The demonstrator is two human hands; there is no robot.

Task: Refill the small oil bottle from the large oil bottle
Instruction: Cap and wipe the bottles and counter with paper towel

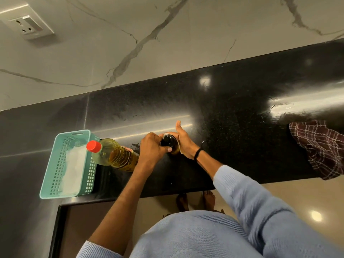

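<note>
On bench [232, 127], our left grip [152, 148] clasps small bottle [168, 140] top, right grip [183, 142] wraps its body; big bottle [113, 155] capped, beside basket [55, 164].

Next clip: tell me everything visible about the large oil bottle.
The large oil bottle is clear ribbed plastic, holding golden-yellow oil, with its red screw cap on. A label shows low on its side. It stands on the black counter, close beside the teal basket; contact cannot be told. The left hand, gripping the small oil bottle, overlaps its base in view.
</note>
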